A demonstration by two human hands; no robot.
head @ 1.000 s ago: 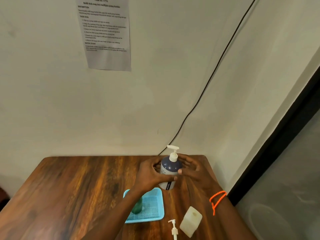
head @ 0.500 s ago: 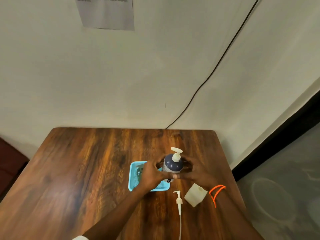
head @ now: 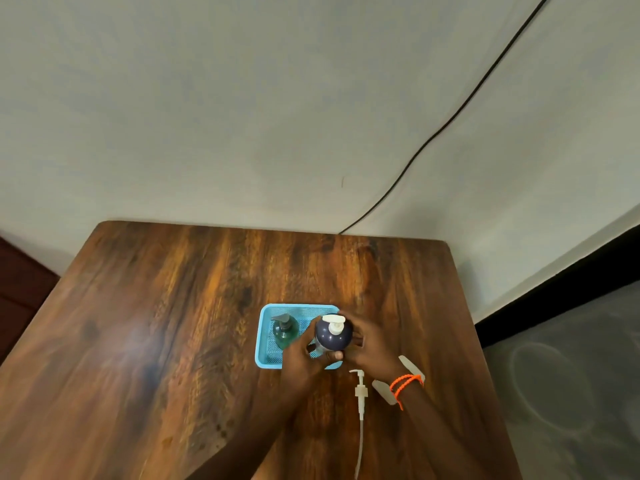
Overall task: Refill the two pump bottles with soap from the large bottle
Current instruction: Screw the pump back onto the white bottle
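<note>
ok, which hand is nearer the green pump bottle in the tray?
Left. The left hand grips the dark pump bottle on the side facing the green pump bottle, just beside it. The right hand holds the dark bottle's far side, further away.

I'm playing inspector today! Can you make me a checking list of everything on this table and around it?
Surface: wooden table, bare grain showing.
Job's things: dark blue pump bottle held over blue basket; green pump bottle upright inside; white bottle and loose pump lying on the table.
Clutter: nothing seen.
Grippers: left hand and right hand both grip the dark bottle.
Cables: black cable down the wall.
Surroundings: pale wall, grey floor at right.
</note>
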